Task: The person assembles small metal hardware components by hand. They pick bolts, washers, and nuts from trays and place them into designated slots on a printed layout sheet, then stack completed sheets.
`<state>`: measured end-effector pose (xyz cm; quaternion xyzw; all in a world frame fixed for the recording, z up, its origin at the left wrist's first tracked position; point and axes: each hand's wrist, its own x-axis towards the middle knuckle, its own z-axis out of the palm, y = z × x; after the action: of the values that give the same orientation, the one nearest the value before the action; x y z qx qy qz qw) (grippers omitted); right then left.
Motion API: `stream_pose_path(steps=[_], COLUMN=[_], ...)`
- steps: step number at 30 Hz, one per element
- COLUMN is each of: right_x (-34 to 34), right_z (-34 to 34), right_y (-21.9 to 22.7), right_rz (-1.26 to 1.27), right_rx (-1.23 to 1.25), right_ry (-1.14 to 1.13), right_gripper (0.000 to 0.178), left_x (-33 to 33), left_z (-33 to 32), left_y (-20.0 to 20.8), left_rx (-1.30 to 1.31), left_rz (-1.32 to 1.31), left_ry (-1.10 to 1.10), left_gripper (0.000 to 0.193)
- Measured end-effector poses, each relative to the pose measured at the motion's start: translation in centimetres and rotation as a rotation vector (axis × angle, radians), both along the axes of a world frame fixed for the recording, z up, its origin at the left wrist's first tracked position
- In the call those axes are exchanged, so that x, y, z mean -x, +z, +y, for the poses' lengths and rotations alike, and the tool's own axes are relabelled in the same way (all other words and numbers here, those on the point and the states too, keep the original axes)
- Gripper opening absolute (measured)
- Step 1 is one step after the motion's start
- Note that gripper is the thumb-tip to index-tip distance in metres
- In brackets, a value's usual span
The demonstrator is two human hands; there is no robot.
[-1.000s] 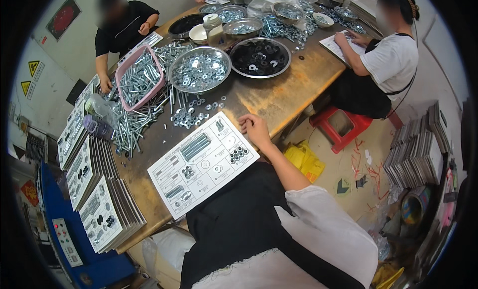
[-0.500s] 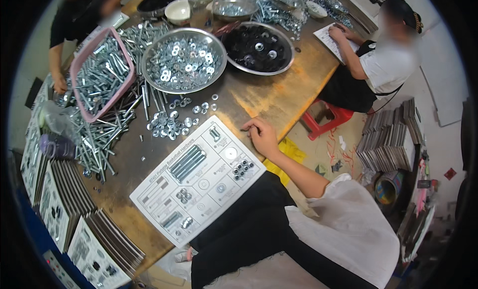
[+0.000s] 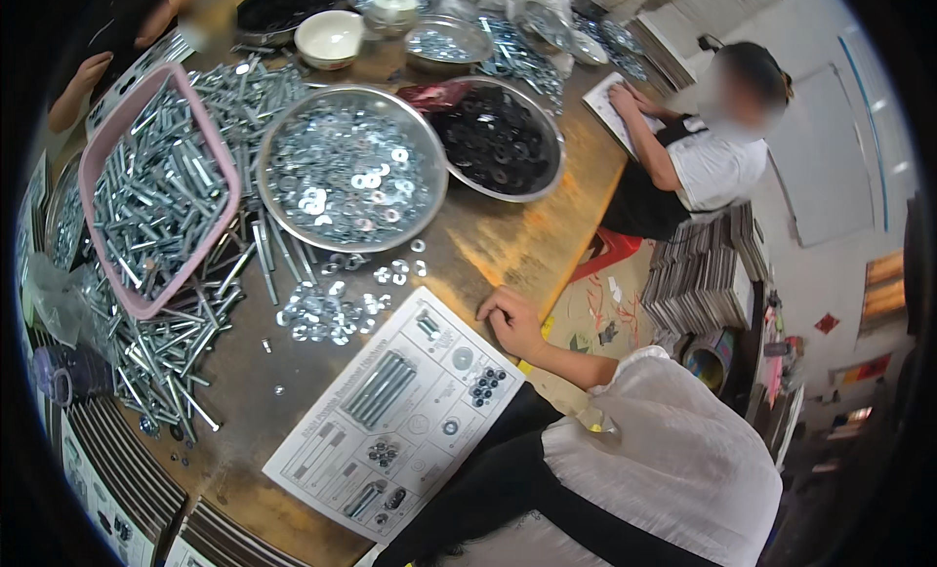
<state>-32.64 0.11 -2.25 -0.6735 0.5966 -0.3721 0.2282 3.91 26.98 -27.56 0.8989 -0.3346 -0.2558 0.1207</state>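
My right hand (image 3: 512, 323) rests at the table edge by the upper right corner of a printed white card (image 3: 322, 455). Its fingers are loosely curled in, and nothing shows in them. My left hand is out of view. The card lies tilted at the near edge, printed with boxes and outlines. It bears long bolts (image 3: 383, 389) side by side, a cluster of dark-centred nuts (image 3: 486, 385), a large washer (image 3: 463, 357) and smaller hardware. Beyond it are loose nuts (image 3: 317, 311) and a steel bowl of washers (image 3: 351, 237).
A pink basket (image 3: 234, 191) of bolts stands left amid loose bolts (image 3: 185, 372). A bowl of black washers (image 3: 559, 157) sits farther back. Stacked cards (image 3: 127, 460) line the left edge. A co-worker (image 3: 717, 157) sits at right over another card; another person's arm (image 3: 73, 94) shows far left.
The view has shifted, so the table's contents sit lower in the picture. My left fingers, seen before below the card, are out of view. My right hand keeps its place by the card.
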Motion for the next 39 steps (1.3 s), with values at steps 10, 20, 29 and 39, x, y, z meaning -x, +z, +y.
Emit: stream_pose_path(steps=[10,20,29,39], right_x=[0.3,1.4,2.0,0.9], right_z=[-0.7,-0.8,-0.3,-0.5], right_y=[-2.1,-3.2,-2.9,-2.0], right_rz=[-0.170,-0.253,-0.217,-0.225], right_rx=[0.058,0.067,0.070,-0.015], right_ry=[0.024,0.073,0.091,0.022], right_gripper=[0.018,0.020,0.019,0.017], left_x=[-1.3,-1.3,0.0,-14.6], left_z=[9.3,19.4,-0.2,-27.3], left_y=[-0.8,3.5,32.1,25.7], left_rx=[0.152,0.142,0.491,0.501], left_rz=[-0.090,0.046,0.645,-0.577], left_ry=[0.118,0.192,-0.275,-0.081], left_gripper=[0.030,0.032,0.026,0.030])
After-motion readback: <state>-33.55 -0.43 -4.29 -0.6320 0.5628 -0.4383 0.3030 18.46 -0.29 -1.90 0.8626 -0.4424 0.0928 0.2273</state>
